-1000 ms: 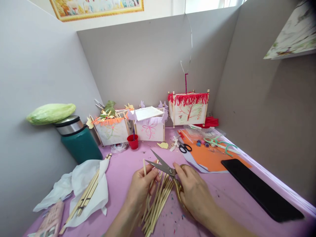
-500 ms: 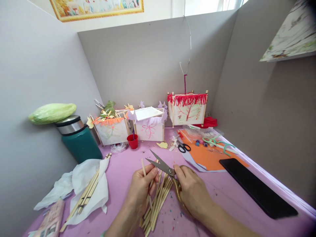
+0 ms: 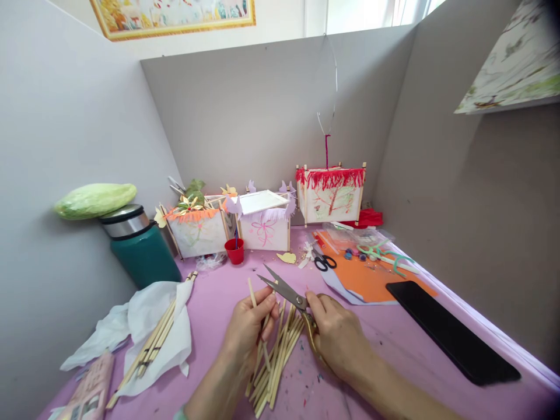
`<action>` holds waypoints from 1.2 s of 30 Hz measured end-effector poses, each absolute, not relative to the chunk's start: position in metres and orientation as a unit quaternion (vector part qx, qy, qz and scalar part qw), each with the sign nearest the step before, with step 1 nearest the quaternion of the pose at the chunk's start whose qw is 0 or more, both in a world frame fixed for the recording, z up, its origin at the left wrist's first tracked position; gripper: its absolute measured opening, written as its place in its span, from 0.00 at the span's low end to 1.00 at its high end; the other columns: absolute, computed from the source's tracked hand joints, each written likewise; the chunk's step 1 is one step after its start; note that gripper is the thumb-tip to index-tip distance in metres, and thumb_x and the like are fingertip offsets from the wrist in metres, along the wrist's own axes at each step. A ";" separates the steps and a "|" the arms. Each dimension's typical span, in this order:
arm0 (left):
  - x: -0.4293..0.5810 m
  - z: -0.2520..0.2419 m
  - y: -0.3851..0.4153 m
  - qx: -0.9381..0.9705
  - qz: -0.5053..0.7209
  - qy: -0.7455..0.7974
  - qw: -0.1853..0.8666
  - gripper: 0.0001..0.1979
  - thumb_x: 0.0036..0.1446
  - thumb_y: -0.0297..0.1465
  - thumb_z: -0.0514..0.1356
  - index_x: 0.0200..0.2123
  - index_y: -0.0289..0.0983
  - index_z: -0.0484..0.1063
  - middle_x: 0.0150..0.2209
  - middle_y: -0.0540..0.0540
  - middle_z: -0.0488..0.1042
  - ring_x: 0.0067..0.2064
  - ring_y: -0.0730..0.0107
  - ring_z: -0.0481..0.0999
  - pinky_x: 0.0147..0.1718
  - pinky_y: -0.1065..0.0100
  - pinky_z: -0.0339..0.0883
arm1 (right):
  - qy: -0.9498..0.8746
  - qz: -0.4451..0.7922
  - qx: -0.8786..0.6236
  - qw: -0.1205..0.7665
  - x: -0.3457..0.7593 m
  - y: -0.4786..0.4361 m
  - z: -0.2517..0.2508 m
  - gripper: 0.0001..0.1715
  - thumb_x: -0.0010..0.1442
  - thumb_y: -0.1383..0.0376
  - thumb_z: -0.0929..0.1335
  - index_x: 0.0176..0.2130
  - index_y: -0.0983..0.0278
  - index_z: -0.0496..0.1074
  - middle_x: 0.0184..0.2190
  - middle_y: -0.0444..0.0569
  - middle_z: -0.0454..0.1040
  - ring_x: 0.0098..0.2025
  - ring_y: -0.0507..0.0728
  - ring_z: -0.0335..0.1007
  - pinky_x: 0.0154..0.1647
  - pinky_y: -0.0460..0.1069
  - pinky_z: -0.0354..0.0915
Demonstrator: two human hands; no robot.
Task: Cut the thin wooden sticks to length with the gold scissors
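My left hand (image 3: 254, 321) is closed on thin wooden sticks (image 3: 252, 291), whose tips poke up past the fingers. My right hand (image 3: 335, 326) grips the gold handles of a pair of scissors (image 3: 284, 287). The grey blades are slightly parted and point left, close above my left fingertips. One stick's tip shows at the blades; whether it lies between them I cannot tell. Below both hands, a loose pile of pale wooden sticks (image 3: 280, 364) lies on the purple tabletop (image 3: 210, 350).
Paper lanterns (image 3: 335, 198) stand at the back, with a red cup (image 3: 235, 251) before them. Black-handled scissors (image 3: 325, 263) and orange paper (image 3: 371, 280) lie right, near a black phone-like slab (image 3: 450, 332). A teal flask (image 3: 146, 251) and tied sticks (image 3: 157, 338) are left.
The scissors and both hands stay nearly in place, with the blades slightly closer together. The whole view has shifted a little.
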State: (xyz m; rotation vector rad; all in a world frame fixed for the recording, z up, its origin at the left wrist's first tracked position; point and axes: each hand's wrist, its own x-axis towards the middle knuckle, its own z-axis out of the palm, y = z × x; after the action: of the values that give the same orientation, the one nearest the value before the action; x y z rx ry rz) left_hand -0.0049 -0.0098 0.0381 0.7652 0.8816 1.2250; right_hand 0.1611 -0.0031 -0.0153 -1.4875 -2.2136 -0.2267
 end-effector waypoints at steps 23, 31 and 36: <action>-0.009 0.034 -0.010 0.359 0.531 0.401 0.654 0.15 0.46 0.36 0.66 0.21 0.34 0.66 0.15 0.56 0.62 0.12 0.88 0.50 0.14 0.77 0.42 | -0.797 -0.076 -0.539 0.261 0.159 -0.006 -0.019 0.35 0.52 0.72 0.62 0.60 0.72 0.59 0.41 0.58 0.67 0.43 0.62 0.64 0.45 0.56 0.63; -0.010 0.032 -0.009 0.369 0.535 0.403 0.644 0.12 0.47 0.34 0.66 0.22 0.34 0.67 0.17 0.55 0.63 0.13 0.87 0.52 0.15 0.78 0.44 | -0.800 -0.020 -0.550 0.238 0.159 -0.008 -0.017 0.33 0.53 0.74 0.61 0.58 0.68 0.61 0.41 0.56 0.69 0.43 0.60 0.65 0.45 0.54 0.63; -0.011 0.027 -0.008 0.387 0.524 0.407 0.641 0.12 0.51 0.34 0.63 0.22 0.34 0.67 0.15 0.56 0.60 0.13 0.87 0.50 0.14 0.77 0.42 | -0.802 -0.013 -0.551 0.230 0.159 -0.008 -0.015 0.31 0.53 0.75 0.61 0.57 0.68 0.63 0.40 0.55 0.70 0.42 0.59 0.66 0.45 0.52 0.63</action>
State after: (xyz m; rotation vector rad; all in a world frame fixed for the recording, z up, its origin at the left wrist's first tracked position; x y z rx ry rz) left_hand -0.0111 -0.0082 0.0272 0.8820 0.9272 1.1945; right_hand 0.1593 -0.0083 -0.0148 -1.5170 -2.2060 -0.0345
